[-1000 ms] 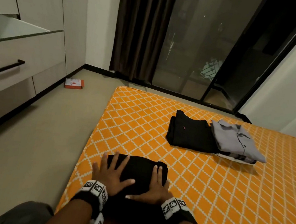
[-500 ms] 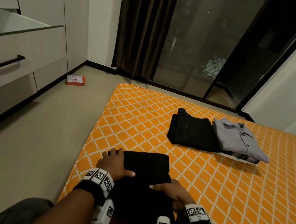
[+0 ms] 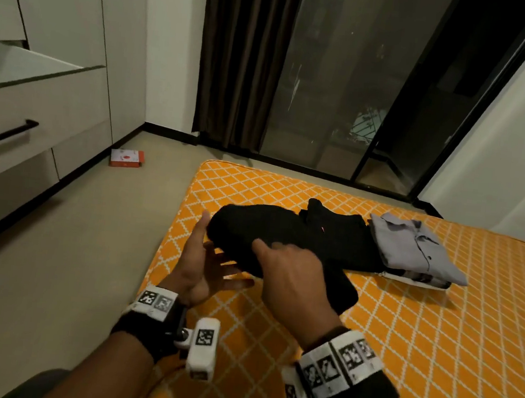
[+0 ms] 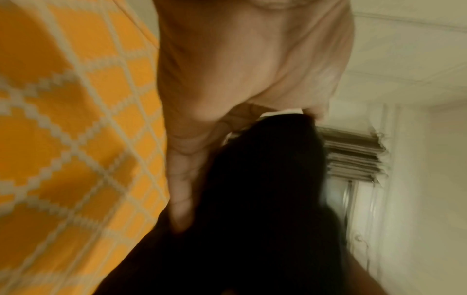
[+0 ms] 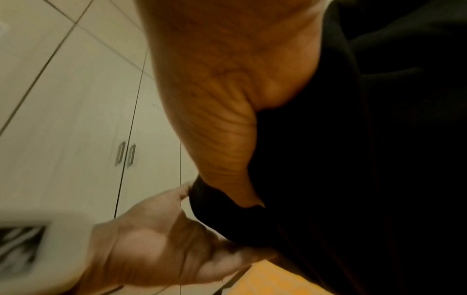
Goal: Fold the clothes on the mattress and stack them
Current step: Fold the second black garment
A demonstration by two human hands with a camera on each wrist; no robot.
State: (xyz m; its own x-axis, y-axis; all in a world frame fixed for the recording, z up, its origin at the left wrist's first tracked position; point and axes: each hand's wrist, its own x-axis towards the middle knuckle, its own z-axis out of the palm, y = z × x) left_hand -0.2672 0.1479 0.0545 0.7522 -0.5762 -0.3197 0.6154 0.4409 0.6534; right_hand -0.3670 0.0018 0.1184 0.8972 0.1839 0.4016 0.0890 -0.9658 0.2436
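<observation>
A: Where's the black garment (image 3: 270, 238) sitting?

B: Off the mattress (image 3: 435, 330), held up over its left part. It's folded into a long bundle; the long axis runs from far-left, by the left hand (image 3: 202, 267), down toward near-right, where its lower end hangs past the right hand (image 3: 291, 283).

A: And the hands on it?

B: The right hand is clamped on it: thumb on top, fingers tucked under the cloth. The left hand is spread, palm up, fingers straight and apart, supporting the far-left end from below and beside, with its thumb against the edge. The left wrist view shows one finger pressed along the dark fabric; both wrist views are blurred.

A: What lies beyond?

B: A black pile (image 3: 344, 240) directly behind the held garment, partly hidden by it. Touching that pile's right side is a grey shirt (image 3: 411, 247), folded, collar toward the far side, resting on something patterned that peeks out underneath.

A: Anything around the mattress?

B: A small red box (image 3: 127, 158) on the floor to the left, near the drawers (image 3: 37, 110), one of them pulled open. A dark curtain (image 3: 237, 60) and a glass door (image 3: 348, 78) stand at the far end.
</observation>
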